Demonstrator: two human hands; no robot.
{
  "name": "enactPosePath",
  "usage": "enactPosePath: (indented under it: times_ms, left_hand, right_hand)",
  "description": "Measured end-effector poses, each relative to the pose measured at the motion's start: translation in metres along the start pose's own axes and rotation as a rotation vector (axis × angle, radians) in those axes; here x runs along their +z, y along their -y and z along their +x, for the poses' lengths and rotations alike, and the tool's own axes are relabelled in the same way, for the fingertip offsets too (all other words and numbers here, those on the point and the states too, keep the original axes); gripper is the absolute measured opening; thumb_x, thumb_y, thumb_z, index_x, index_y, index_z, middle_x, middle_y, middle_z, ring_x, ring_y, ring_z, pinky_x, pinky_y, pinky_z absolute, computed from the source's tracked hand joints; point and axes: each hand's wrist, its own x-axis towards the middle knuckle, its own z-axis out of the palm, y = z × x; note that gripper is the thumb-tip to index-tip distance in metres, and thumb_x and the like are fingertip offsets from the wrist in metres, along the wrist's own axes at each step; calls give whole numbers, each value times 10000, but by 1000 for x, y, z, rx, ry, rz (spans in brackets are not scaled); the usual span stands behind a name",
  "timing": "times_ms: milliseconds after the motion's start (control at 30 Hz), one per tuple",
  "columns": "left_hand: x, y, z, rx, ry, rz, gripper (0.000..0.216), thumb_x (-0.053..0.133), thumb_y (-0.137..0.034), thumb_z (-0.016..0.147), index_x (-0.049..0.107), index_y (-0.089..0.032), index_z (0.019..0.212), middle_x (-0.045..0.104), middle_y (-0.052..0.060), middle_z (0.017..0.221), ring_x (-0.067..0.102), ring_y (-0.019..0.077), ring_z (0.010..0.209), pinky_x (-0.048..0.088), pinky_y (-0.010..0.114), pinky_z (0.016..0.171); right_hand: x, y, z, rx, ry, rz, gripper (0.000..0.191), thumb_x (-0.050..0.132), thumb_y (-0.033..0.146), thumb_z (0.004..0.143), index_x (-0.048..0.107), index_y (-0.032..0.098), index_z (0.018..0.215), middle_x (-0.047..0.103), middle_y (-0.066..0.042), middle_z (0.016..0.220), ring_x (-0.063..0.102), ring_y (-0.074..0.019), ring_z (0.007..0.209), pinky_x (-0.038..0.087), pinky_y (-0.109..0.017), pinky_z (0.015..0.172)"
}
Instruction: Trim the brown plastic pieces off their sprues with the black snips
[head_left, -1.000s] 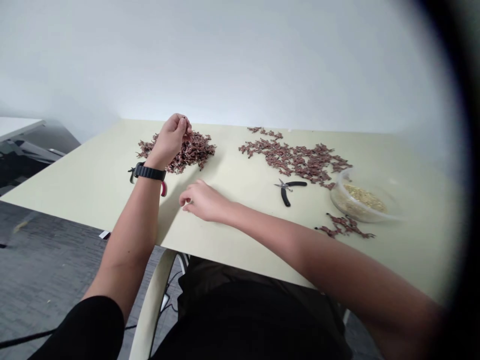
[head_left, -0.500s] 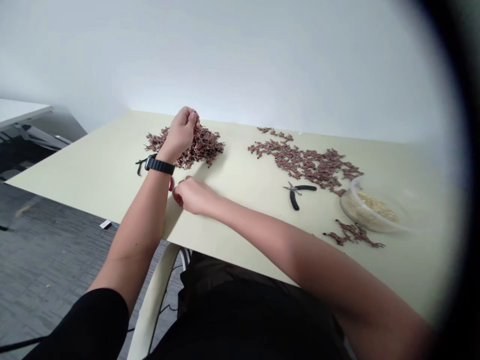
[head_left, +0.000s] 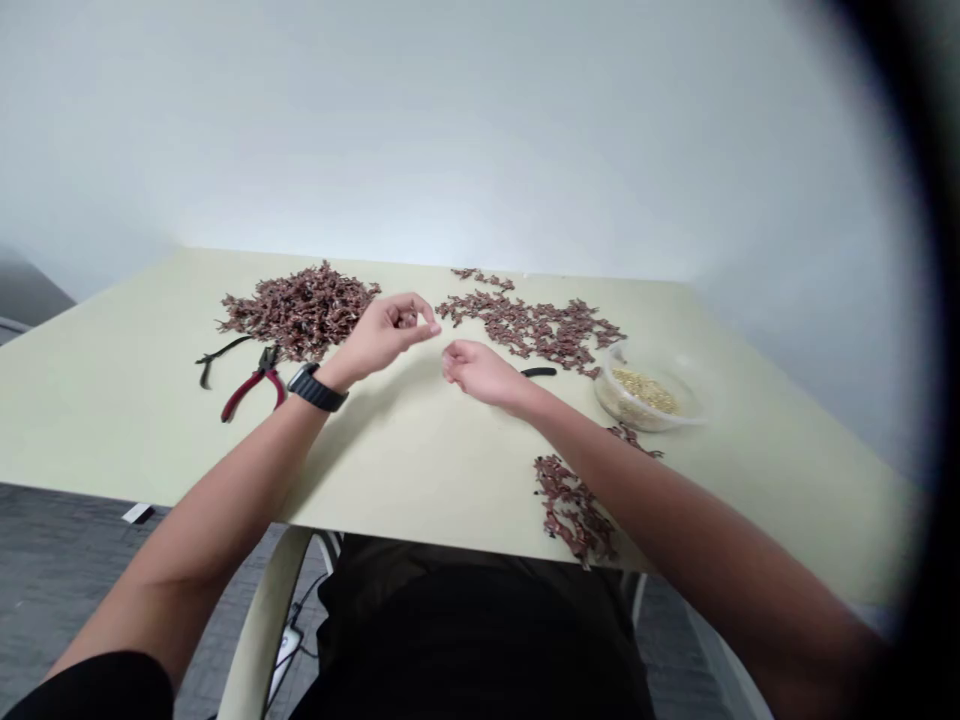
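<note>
My left hand [head_left: 386, 330], with a black watch on the wrist, hovers above the middle of the pale table [head_left: 420, 470]. Its thumb and fingers pinch a small brown piece. My right hand [head_left: 476, 368] rests low over the table just to the right, fingers curled under, and what they hold is hidden. A heap of small brown pieces [head_left: 300, 303] lies behind the left hand. A flatter spread of brown pieces [head_left: 536, 325] lies behind the right hand. The black handle of a small pair of pliers [head_left: 538, 372] pokes out beside the right hand.
Red-handled pliers [head_left: 251, 385] and a black tool [head_left: 217, 352] lie at the left. A clear bowl [head_left: 645, 395] with golden bits stands at the right. A small brown cluster [head_left: 574, 505] lies near the front edge under my right forearm. A wall stands behind the table.
My left hand has left the left heap and come to the table's middle, close to my right hand. The right hand has shifted towards the black pliers. The view has swung.
</note>
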Motion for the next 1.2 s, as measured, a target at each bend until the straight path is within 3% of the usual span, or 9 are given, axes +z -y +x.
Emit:
enactPosePath:
  times_ms: [67,133,267,400,600,700,867,967,1200]
  left_hand:
    - [25,-7,-6,47,42,109,248,825,-448,871,802,-231,991,488,-42,555,346,99,494,255,273,501]
    - [45,-10,-13,82,48,178,228,794,-446,899,840,-249,1004,661,-3,639,420,109,506,308,287,519]
    - [65,-7,-21,135,50,168,193,748,-409,940,868,-267,993,830,64,942,653,168,679,466,309,637]
    - [66,-3,-24,129,78,160,210,747,-418,939,868,-283,1046,833,70,965,657,169,676,461,303,620]
    - [68,-1,-25,91,90,189,224,780,-443,912,864,-258,1005,808,43,832,451,114,539,350,287,543]
    - [71,-3,-27,125,47,198,228,766,-459,922,856,-251,932,808,50,855,508,130,584,378,294,572]
    - [70,-4,-29,211,44,252,215,725,-433,959,832,-251,997,801,46,876,531,129,577,398,295,577]
    - [69,0,-29,245,58,322,215,674,-406,992,808,-243,1036,789,46,873,545,128,585,416,290,594]
    - [73,8,-29,237,92,375,196,659,-386,996,787,-238,999,750,29,813,529,132,590,409,294,614]
  right_hand:
    - [-26,-14,-16,98,80,272,153,551,263,989,542,201,849,565,-12,773,440,-130,628,357,-285,601]
    - [-38,-22,-30,106,142,436,185,618,300,962,544,198,826,538,-5,758,422,-121,632,332,-270,578]
    - [-39,-28,-44,113,131,500,199,696,318,924,578,187,831,540,-3,754,420,-111,638,332,-253,561]
    - [-37,-27,-45,154,115,486,137,667,266,952,623,169,866,540,-12,751,430,-112,631,355,-253,556]
    - [-38,-27,-49,187,121,547,160,666,223,946,618,162,806,553,-27,749,445,-115,620,385,-266,567]
    - [-39,-30,-49,225,148,617,137,719,208,896,624,164,808,565,-24,747,455,-115,619,394,-265,566]
    - [-41,-34,-48,226,185,709,151,756,210,880,632,159,812,568,-14,743,447,-104,621,405,-249,563]
    - [-42,-33,-47,214,148,666,157,736,290,930,689,145,891,613,-36,792,488,-108,641,431,-247,570]
    - [-43,-35,-46,156,36,444,139,739,262,912,699,164,823,670,-70,801,513,-111,612,432,-256,538]
